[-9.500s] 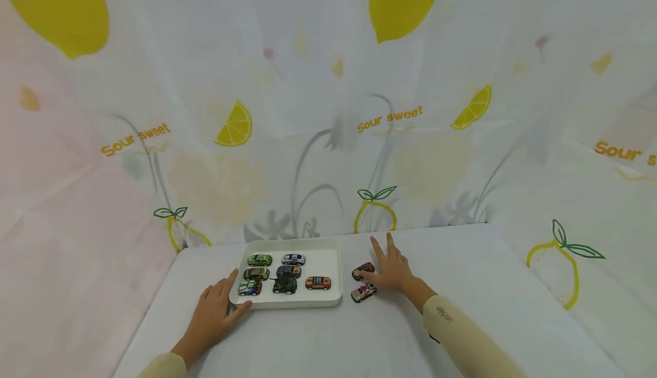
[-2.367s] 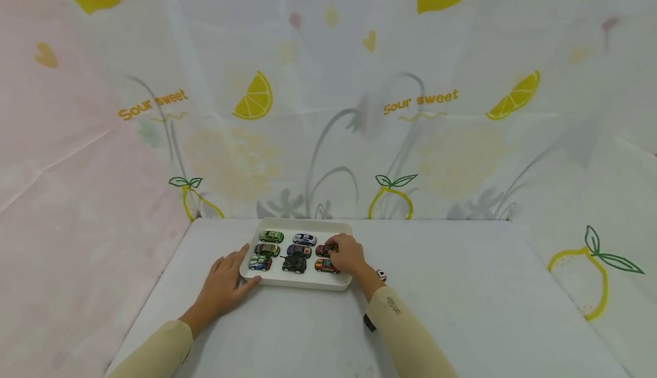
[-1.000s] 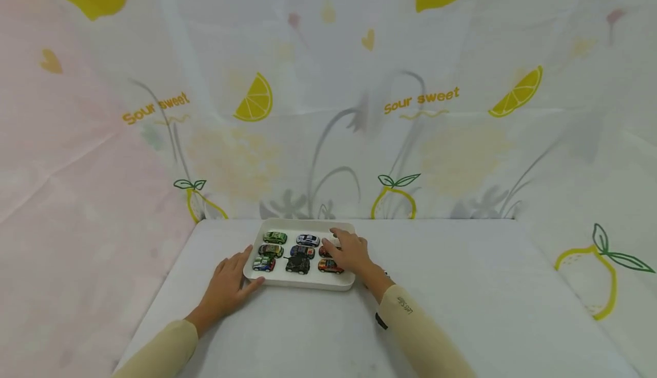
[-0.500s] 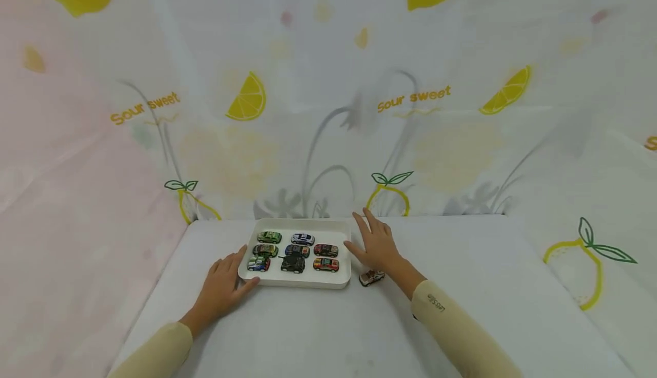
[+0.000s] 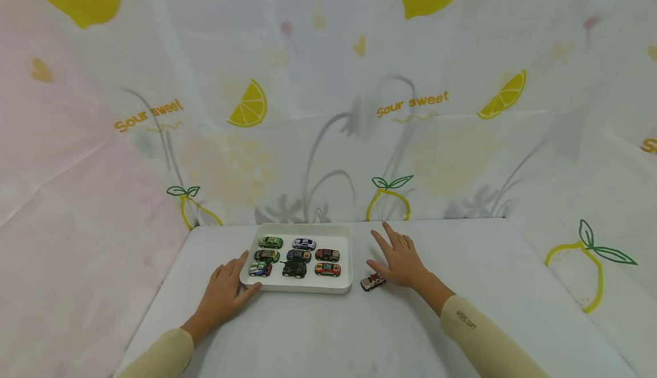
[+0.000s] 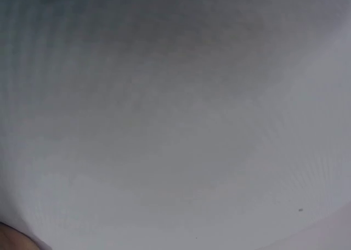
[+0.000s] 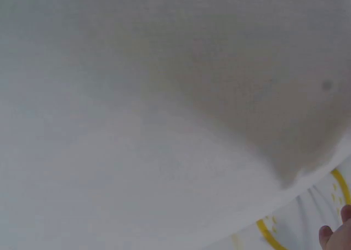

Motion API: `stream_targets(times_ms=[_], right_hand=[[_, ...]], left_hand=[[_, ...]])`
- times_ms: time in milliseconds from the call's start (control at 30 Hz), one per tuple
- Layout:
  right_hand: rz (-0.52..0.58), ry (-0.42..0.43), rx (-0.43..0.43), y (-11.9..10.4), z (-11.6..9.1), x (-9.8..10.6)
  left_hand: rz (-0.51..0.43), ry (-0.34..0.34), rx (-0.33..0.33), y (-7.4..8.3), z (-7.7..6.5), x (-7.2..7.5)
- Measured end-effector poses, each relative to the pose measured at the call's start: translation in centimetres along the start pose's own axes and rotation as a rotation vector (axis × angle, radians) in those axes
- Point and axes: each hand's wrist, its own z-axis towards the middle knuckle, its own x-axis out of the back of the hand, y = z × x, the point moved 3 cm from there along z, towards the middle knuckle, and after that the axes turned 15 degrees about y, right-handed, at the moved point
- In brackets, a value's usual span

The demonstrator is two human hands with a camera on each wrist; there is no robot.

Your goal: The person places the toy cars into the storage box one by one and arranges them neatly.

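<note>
In the head view my left hand (image 5: 222, 289) rests against the left side of a white tray (image 5: 303, 288), thumb at its near left corner and fingers fairly straight. Several small toy cars stand in the tray in three columns, among them a red and orange car (image 5: 327, 269), a dark red car (image 5: 327, 255) and a black toy tank (image 5: 294, 268). To the right of the tray, my right hand (image 5: 402, 261) is spread, holding nothing. Just beside its thumb a white and red toy car (image 5: 372, 281) lies on the table; whether they touch I cannot tell.
A white cloth covers the table (image 5: 318, 338). Behind it hangs a lemon-print curtain (image 5: 308, 138), meeting the table's far edge. The left wrist view holds mostly cloth; in the right wrist view only fingertips (image 7: 334, 236) show at the lower right.
The dark red toy car went from the table into the tray's right column, where my right hand let it go. That hand then moved right, out over the white and red car.
</note>
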Motion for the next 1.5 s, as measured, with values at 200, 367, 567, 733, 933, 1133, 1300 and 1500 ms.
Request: stream_targets(times_ms=[200, 367, 567, 733, 933, 1133, 1300, 1500], right_hand=[[0.03, -0.007, 0.006, 0.6, -0.9, 0.4], [0.037, -0.014, -0.008, 1.3, -1.7, 0.7], [0.039, -0.077, -0.016, 1.4, -2.7, 0.3], [0.046, -0.132, -0.006, 0.5, -3.4, 0.3], [0.073, -0.208, -0.018, -1.1, -3.8, 0.1], [0.138, -0.138, 0.057, -2.4, -3.3, 0.1], [0.216, -0.191, 0.034, -3.1, -2.9, -0.1], [0.283, -0.211, -0.024, -3.3, -3.2, -0.1]], left_hand=[[0.006, 0.011, 0.012, 0.0, 0.0, -0.2], [0.01, -0.01, 0.005, -0.1, 0.0, -0.4], [0.02, -0.002, 0.004, -0.4, -0.2, -0.2], [0.023, -0.017, 0.007, -0.4, -0.6, -0.2], [0.016, 0.0, -0.01, -0.1, -0.2, 0.0], [0.012, -0.024, 0.0, 0.0, 0.0, 0.0], [0.017, -0.018, 0.005, 0.0, 0.0, 0.2], [0.014, -0.023, 0.004, 0.1, 0.1, 0.1]])
